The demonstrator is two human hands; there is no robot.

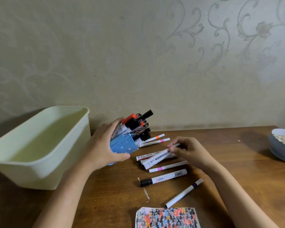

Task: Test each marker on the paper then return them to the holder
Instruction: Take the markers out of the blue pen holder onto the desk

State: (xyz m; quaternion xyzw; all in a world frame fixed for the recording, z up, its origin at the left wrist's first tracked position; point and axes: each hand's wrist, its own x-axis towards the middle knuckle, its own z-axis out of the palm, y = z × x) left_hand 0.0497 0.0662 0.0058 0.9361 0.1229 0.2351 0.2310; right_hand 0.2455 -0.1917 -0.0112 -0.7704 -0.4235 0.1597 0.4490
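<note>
A pale green bin (39, 145) stands at the left of the wooden table (237, 170), and just beside it the person's left hand (104, 145) wraps its grip around the blue holder (123, 145), tilting it so the open mouth and the capped markers inside (135, 122) lean up and to the right, toward the loose markers on the table. To the right of the holder's mouth, three slim white markers (156, 139) lie near the wall. Further right, the right hand (189, 152) pinches one end of a white marker with printed text (156, 158), fingers curled on it; its long axis slants from lower left to upper right, the free end pointing down-left toward the base of the holder. More markers lie under and beside it in a loose pile. Nearer the person lie a white marker with a pink band (168, 167), a black-capped marker (163, 178) and a white marker with a dark band (184, 193), each roughly parallel to the held one. At the bottom edge sits the test paper (166, 218), thick with coloured strokes, closer to the right hand than to the left. A grey bowl (281, 150) sits at the far right. The held marker lies just right of the holder, so the right hand seems best placed to swing it into the tilted mouth
</note>
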